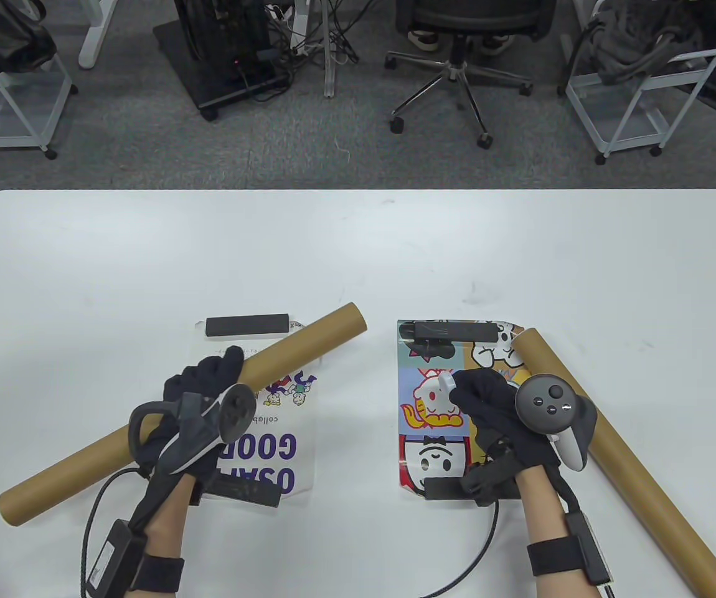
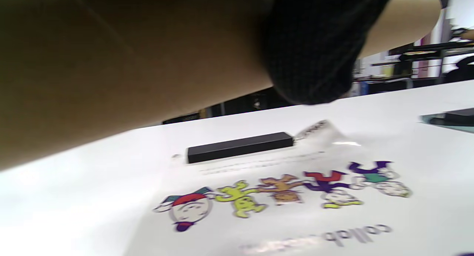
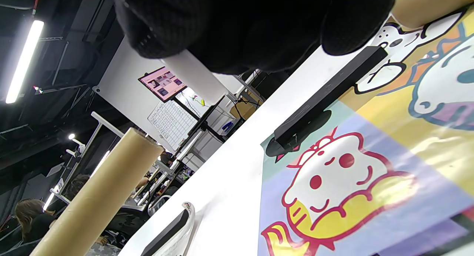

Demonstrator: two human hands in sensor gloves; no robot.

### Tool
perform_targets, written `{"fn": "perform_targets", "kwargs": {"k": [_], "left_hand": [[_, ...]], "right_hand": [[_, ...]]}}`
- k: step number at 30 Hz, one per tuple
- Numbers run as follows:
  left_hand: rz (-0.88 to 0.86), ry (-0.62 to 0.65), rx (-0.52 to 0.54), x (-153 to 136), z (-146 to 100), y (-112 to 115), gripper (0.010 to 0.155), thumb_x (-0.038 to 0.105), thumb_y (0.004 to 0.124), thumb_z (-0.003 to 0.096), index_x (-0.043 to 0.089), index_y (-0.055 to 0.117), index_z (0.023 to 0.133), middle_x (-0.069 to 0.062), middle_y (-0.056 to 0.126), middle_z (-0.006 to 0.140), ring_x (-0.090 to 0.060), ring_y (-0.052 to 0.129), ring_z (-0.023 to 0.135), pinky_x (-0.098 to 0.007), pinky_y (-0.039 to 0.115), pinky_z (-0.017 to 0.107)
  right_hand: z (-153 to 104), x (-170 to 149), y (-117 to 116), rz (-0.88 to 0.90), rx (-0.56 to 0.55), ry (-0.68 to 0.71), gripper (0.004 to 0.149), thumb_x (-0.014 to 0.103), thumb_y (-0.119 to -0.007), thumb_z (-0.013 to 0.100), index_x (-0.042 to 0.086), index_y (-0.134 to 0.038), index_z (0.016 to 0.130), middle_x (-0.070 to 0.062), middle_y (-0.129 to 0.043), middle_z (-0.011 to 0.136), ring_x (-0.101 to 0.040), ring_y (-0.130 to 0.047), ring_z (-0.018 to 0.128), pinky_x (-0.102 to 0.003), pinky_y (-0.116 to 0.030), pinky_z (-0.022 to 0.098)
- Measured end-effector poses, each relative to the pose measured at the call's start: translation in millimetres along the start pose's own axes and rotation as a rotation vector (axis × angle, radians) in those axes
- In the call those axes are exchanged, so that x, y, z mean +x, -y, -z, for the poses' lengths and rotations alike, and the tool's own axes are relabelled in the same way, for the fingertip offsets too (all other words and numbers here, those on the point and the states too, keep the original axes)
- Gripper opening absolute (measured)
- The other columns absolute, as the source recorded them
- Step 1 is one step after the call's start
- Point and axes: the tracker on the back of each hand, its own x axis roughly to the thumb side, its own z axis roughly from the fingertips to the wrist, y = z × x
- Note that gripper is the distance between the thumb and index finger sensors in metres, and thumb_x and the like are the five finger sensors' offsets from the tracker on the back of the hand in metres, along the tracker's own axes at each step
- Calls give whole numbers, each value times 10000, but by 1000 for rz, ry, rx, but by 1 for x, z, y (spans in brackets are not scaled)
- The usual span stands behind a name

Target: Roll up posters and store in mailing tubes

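Observation:
My left hand (image 1: pixel 221 374) grips a brown cardboard mailing tube (image 1: pixel 146 423) near its middle and holds it slanted over the left poster (image 1: pixel 283 436), which shows purple letters and small cartoon figures. In the left wrist view the tube (image 2: pixel 111 63) fills the top, with a gloved finger (image 2: pixel 314 45) around it. My right hand (image 1: pixel 457 389) hovers over the right cartoon poster (image 1: pixel 433 411) and pinches a small white piece that looks like a tube cap (image 1: pixel 445 380). A second tube (image 1: pixel 632 467) lies on the table at the right, across that poster's far right corner.
Black bar weights hold both posters flat: one at the left poster's far edge (image 1: pixel 246 326) and one at its near edge (image 1: pixel 240 492), likewise on the right poster (image 1: pixel 454 330) (image 1: pixel 457 487). Glove cables trail off the near table edge. Chairs and carts stand beyond the table.

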Motion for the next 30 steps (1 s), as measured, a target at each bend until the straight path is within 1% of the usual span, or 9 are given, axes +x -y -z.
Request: {"fn": "perform_targets", "kwargs": {"k": [4, 8, 15, 19, 27, 30], "left_hand": [[-53, -109, -51, -23, 4, 5, 851, 433, 889, 466, 250, 482, 1190, -54, 745, 1139, -323, 876, 963, -555, 734, 768], [-104, -214, -113, -45, 7, 15, 853, 427, 881, 477, 236, 466, 1197, -65, 732, 1146, -335, 866, 966, -563, 725, 769], [-85, -351, -194, -70, 11, 34, 854, 425, 871, 489, 211, 454, 1202, -84, 721, 1147, -344, 860, 963, -566, 725, 763], [-115, -392, -243, -76, 12, 43, 859, 428, 858, 500, 193, 430, 1206, -89, 711, 1150, -351, 857, 962, -564, 731, 759], [-89, -515, -303, -82, 13, 56, 867, 428, 826, 524, 153, 380, 1214, -117, 675, 1159, -368, 836, 964, -568, 730, 751], [-92, -536, -361, -82, 14, 63, 868, 430, 800, 538, 136, 348, 1219, -130, 653, 1167, -374, 822, 971, -566, 727, 753]], "right_hand": [[0, 0, -1, -2, 6, 0, 395, 296, -737, 459, 168, -779, 830, -132, -836, 850, -394, -848, 702, -696, -619, 644], [-1, 1, -3, -12, 19, 2, 392, 296, -738, 463, 166, -780, 830, -133, -836, 851, -396, -846, 705, -697, -619, 644], [-1, 0, -2, -7, 17, -9, 394, 296, -739, 463, 164, -779, 832, -135, -834, 852, -397, -846, 705, -697, -618, 643], [-1, -1, -3, -8, 18, -7, 394, 297, -740, 464, 163, -780, 832, -135, -836, 851, -397, -846, 705, -698, -619, 642], [1, -2, -3, -23, 31, -9, 393, 296, -741, 464, 163, -780, 832, -136, -835, 852, -400, -844, 706, -699, -616, 644], [1, -3, -3, -19, 32, -15, 393, 295, -741, 465, 162, -779, 833, -138, -835, 852, -402, -843, 706, -700, -615, 644]]}}
